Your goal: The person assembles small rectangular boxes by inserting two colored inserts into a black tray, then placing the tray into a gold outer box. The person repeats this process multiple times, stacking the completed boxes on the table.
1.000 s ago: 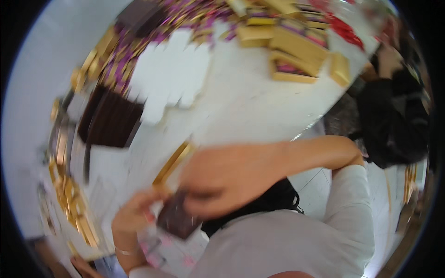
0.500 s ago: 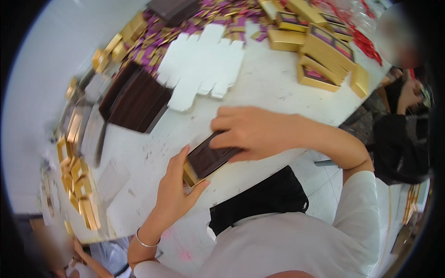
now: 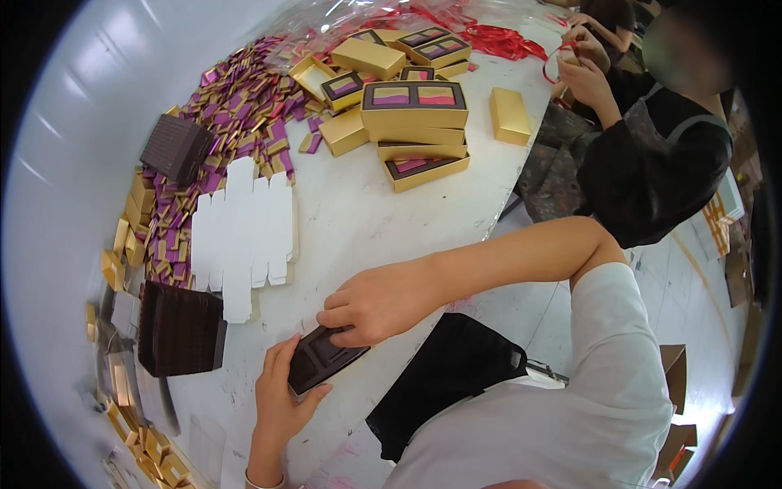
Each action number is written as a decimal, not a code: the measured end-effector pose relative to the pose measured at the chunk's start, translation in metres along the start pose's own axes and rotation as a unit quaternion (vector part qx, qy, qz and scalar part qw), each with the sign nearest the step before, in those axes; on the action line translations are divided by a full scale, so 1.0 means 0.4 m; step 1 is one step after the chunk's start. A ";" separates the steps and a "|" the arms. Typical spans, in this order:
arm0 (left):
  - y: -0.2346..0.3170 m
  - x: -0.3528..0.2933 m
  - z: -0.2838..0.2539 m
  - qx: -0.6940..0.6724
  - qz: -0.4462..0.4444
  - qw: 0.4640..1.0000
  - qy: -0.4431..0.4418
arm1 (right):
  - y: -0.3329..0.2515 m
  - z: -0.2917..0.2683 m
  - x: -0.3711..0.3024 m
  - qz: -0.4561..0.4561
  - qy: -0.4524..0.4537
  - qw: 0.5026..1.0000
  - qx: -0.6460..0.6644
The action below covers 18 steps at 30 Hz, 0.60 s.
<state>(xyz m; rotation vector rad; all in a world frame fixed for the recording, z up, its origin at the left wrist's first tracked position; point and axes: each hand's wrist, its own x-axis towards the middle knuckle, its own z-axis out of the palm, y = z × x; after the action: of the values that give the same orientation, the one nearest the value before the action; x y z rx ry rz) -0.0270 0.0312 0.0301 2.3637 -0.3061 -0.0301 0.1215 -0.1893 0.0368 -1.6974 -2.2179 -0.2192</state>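
A dark brown plastic tray (image 3: pixel 312 364) with two moulded compartments lies in a small box at the table's near edge; the box's sides are mostly hidden now. My left hand (image 3: pixel 281 399) grips the near-left end of the box, thumb on the near side and fingers on the far side. Bent over from the right, my right hand (image 3: pixel 383 303) has its curled fingers on the tray's other end, covering part of it. Just beyond the left hand stands a stack of matching brown trays (image 3: pixel 181 330). Flat white card blanks (image 3: pixel 244 232) are piled behind it.
Purple and gold wrapped pieces (image 3: pixel 216 122) heap at the far left, beside another stack of trays (image 3: pixel 175 147). Filled gold boxes (image 3: pixel 415 122) are piled at the back. Red ribbon (image 3: pixel 505 41) lies near another person's hands (image 3: pixel 582 69). Empty gold boxes (image 3: pixel 155 448) line the left edge.
My view has swung to the right, bringing the other person into fuller sight. The gold box end that showed beside the tray no longer shows; both hands remain on the box and tray.
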 end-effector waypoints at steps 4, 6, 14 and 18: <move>-0.015 0.010 0.010 0.018 0.017 1.000 0.006 | 0.009 -0.008 0.006 0.010 -0.005 0.999 0.053; -0.024 0.008 0.010 0.021 0.015 1.000 0.005 | 0.013 0.007 -0.014 0.000 0.083 0.983 0.165; -0.048 0.029 -0.026 0.021 0.049 0.997 -0.052 | 0.026 0.023 -0.001 -0.124 0.026 0.988 -0.091; -0.033 0.046 -0.038 0.035 0.042 0.996 -0.073 | 0.032 0.024 -0.012 -0.177 0.028 0.974 -0.135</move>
<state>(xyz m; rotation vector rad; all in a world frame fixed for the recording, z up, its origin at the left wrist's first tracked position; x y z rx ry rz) -0.0046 0.0464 0.0332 2.4199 -0.4849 -0.1542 0.1333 -0.1870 0.0250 -1.3784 -2.5265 -0.6758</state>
